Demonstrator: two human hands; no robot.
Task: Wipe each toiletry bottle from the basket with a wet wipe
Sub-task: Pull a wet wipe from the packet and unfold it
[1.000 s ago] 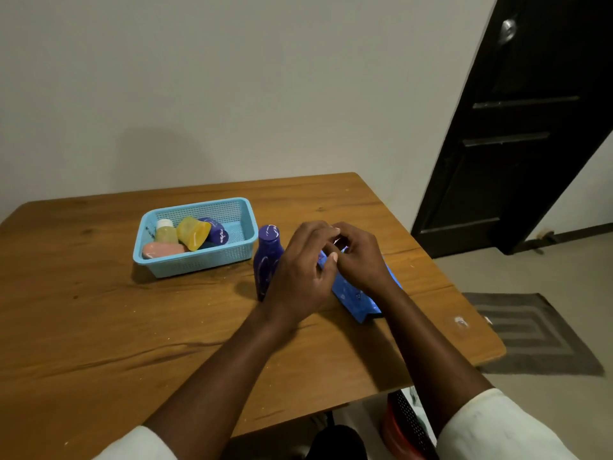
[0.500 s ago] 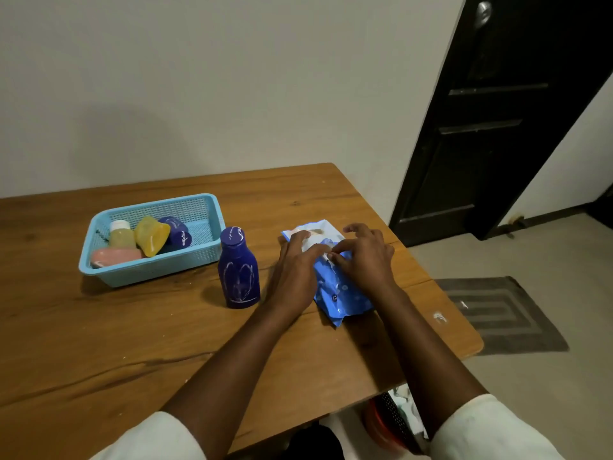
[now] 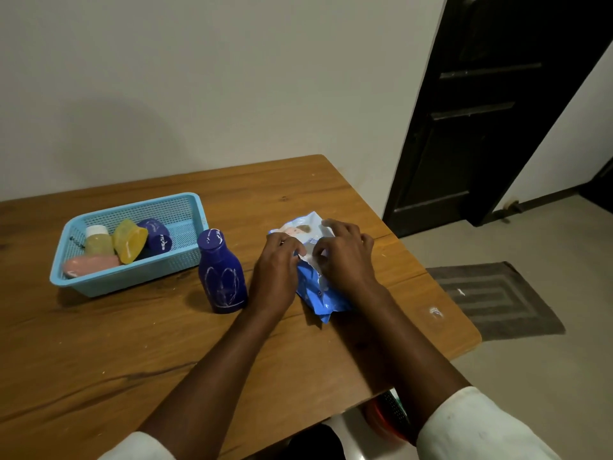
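Note:
A blue wet-wipe pack [image 3: 318, 293] lies flat on the wooden table [image 3: 99, 353]. My left hand [image 3: 277, 270] presses on its left side. My right hand [image 3: 345, 257] pinches the white flap or wipe at the pack's opening. A dark blue bottle [image 3: 222, 273] stands upright just left of my left hand, not touched. Behind it sits a light blue basket [image 3: 132, 277] holding a pink bottle [image 3: 91, 264], a yellow bottle with a white cap [image 3: 98, 240], a yellow tube [image 3: 129, 240] and a dark blue jar [image 3: 157, 235].
The table's right edge [image 3: 457, 313] runs close to the pack. Beyond it are a dark door [image 3: 491, 111] and a grey floor mat [image 3: 497, 300]. A red object [image 3: 384, 416] sits under the table's front edge.
The view has swung right, so basket and bottle sit further left in frame. My hands stay on the pack; my right fingers have worked the flap open, and the pack's white end shows.

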